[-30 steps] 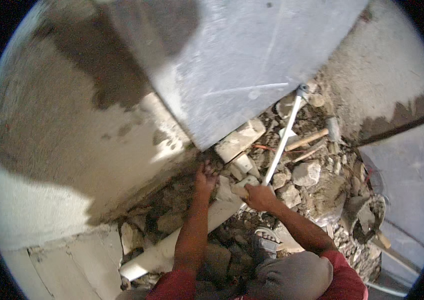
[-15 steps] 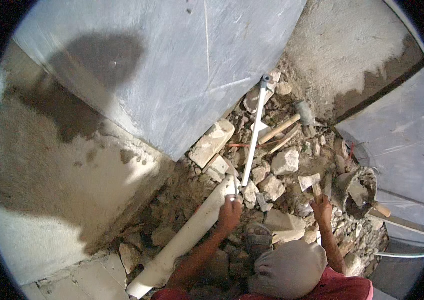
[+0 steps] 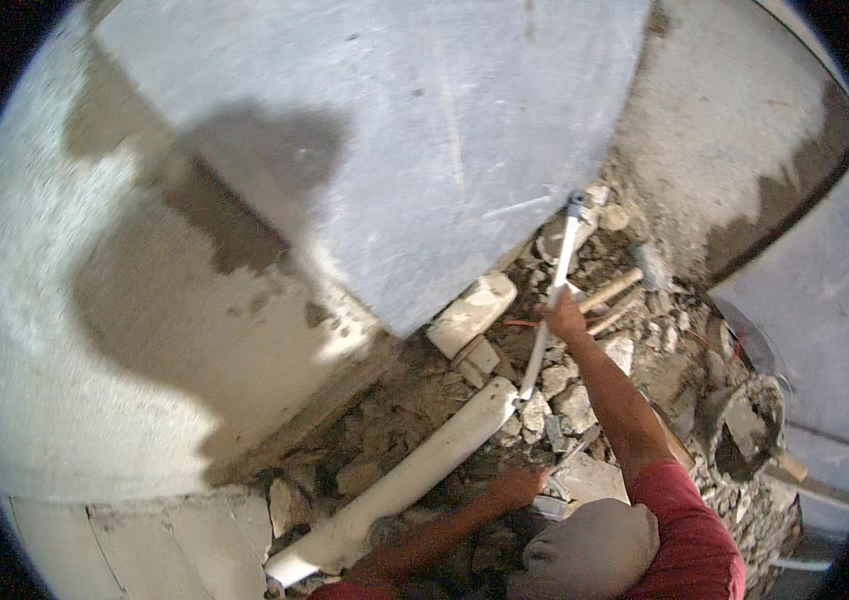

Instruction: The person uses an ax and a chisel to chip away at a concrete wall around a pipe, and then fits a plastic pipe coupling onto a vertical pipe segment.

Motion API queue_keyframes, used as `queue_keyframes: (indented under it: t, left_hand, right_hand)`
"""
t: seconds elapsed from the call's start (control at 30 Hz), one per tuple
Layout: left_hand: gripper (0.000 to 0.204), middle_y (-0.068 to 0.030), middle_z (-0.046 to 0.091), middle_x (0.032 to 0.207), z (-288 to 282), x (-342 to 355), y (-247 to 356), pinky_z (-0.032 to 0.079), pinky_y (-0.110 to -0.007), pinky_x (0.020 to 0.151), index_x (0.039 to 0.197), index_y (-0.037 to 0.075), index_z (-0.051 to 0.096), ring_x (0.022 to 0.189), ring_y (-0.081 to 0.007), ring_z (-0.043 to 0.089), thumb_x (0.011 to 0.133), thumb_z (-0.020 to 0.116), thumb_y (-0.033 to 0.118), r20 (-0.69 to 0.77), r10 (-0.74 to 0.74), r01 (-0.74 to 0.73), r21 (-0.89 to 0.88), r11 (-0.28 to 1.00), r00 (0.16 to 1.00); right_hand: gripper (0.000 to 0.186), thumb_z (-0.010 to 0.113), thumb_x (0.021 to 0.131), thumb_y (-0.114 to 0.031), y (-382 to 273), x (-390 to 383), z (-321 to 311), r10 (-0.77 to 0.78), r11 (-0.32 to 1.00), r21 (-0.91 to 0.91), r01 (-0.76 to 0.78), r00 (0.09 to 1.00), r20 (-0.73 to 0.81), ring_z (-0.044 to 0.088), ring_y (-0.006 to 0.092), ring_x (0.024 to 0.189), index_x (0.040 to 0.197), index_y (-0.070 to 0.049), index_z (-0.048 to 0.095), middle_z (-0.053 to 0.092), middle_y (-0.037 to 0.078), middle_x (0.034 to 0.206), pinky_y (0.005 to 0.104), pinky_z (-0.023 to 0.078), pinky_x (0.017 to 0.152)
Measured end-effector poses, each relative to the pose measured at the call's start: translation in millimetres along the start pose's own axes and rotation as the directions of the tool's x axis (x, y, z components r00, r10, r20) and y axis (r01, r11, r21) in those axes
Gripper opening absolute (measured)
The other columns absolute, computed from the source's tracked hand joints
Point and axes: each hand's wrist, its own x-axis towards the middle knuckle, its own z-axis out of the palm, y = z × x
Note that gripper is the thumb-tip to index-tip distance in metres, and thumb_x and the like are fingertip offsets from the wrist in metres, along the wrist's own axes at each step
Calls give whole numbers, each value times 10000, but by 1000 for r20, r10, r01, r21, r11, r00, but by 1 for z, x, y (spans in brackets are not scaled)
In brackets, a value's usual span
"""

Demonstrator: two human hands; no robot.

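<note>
My right hand (image 3: 565, 316) is closed around a thin white pipe (image 3: 568, 250) with a dark grey fitting at its far end. Below it, my left hand (image 3: 520, 487) is closed on a slim, light-coloured tool (image 3: 573, 452), its exact kind unclear. A thick off-white pipe (image 3: 405, 480) slants across the rubble beside my left forearm, its upper end close to the thin pipe's lower end. Just beyond my right hand lies a hammer (image 3: 613, 288) with a wooden handle and grey head. My right arm partly covers another wooden handle (image 3: 680, 445).
Broken stones and rubble (image 3: 575, 408) surround the pipes. A pale block (image 3: 472, 312) lies by the corner of a large grey panel (image 3: 425, 180). A dirty bucket (image 3: 745, 425) stands at right, with a wooden handle (image 3: 793, 466) beside it. Plastered walls (image 3: 175, 340) enclose the spot.
My right hand has let go of the wooden-handled hatchet-like tool and moved up to grip the thin pipe. My left hand has drawn back from the thick pipe's end. The view has shifted.
</note>
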Motion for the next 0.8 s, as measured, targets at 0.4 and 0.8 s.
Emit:
queue_keyframes:
  t: [0.4, 0.8]
  left_hand:
    - [246, -158, 613, 964, -212, -194, -115, 498, -440, 733, 1012, 19, 570, 895, -305, 600, 813, 527, 158, 108, 7, -66, 556, 828, 994]
    - [249, -207, 607, 843, -292, -195, -100, 475, -420, 659, 978, -14, 535, 767, -353, 595, 825, 530, 182, -582, 141, -53, 165, 985, 801]
  right_hand:
    - [330, 552, 856, -181, -181, -147, -154, -400, 705, 628, 330, 916, -32, 536, 198, 881, 1098, 5, 428, 555, 111, 942, 317, 437, 777]
    - [314, 553, 841, -274, -293, -170, -94, -668, 681, 58, 730, 587, 457, 601, 245, 797, 965, 14, 538, 589, 160, 820, 380, 494, 694]
